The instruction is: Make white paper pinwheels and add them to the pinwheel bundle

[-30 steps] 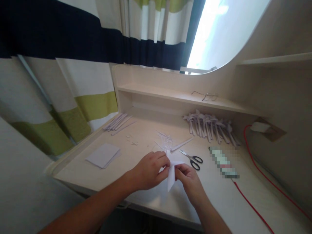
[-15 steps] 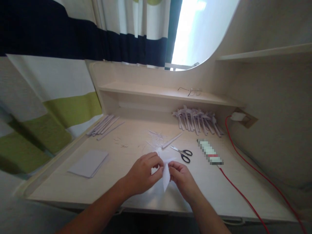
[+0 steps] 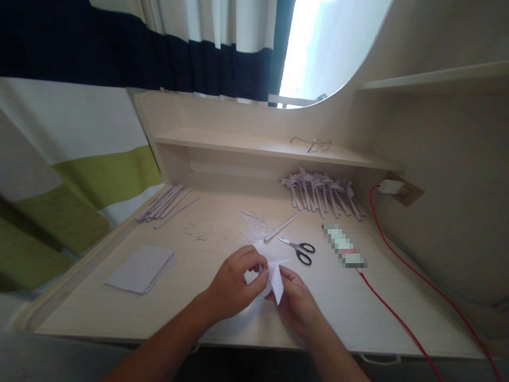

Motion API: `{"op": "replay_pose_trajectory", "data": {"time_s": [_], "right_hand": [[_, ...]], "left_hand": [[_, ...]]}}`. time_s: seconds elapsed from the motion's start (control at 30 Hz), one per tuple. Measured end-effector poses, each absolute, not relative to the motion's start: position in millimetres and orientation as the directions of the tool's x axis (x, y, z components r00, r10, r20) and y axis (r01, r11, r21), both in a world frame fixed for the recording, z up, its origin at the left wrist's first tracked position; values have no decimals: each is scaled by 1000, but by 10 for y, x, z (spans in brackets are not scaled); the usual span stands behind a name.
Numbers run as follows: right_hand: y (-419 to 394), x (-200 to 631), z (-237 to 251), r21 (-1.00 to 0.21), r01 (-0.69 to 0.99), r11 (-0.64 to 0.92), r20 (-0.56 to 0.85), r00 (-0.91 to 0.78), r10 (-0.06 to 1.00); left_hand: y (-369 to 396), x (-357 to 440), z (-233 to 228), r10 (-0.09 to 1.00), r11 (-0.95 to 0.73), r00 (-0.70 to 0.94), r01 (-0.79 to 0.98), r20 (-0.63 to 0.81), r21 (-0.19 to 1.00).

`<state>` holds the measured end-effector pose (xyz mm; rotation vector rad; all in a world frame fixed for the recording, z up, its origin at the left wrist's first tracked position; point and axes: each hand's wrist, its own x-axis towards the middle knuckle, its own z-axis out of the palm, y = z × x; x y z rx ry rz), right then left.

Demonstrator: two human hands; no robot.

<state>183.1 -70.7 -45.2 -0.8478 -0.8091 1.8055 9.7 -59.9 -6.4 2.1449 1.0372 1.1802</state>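
Between my two hands is a folded white paper pinwheel, held over the front part of the desk. My left hand pinches its left side with thumb and forefinger. At its right, my right hand grips the paper between thumb and fingers, some of them hidden behind it. Just past the hands lie a rolled paper stick and thin paper scraps. Scissors with black handles rest on the desk to the right, blades pointing left.
Finished paper pinwheels on sticks lie at the back right. Rolled paper sticks and a stack of paper sheets are on the left. A phone has a red cable. Glasses sit on the shelf.
My right hand has turned the paper pinwheel, and its lower point has swung to the right. My left hand keeps its pinch. The view has shifted slightly.
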Motion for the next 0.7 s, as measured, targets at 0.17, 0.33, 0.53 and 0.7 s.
{"op": "replay_pose_trajectory", "data": {"time_s": [0.17, 0.33, 0.53, 0.7], "right_hand": [[-707, 1804, -472, -794, -510, -329, -207, -282, 937], [-721, 1789, -505, -781, -527, -335, -216, -275, 937], [-745, 1786, -552, -778, -536, -327, -223, -250, 942], [-743, 1781, -558, -781, -534, -323, -230, -234, 945]], "left_hand": [[-584, 111, -109, 843, -531, 307, 349, 442, 772], [-588, 97, -141, 869, -484, 291, 328, 401, 811], [-578, 101, -197, 882, -456, 280, 311, 378, 834], [-562, 102, -254, 888, -441, 280, 302, 364, 845]]}}
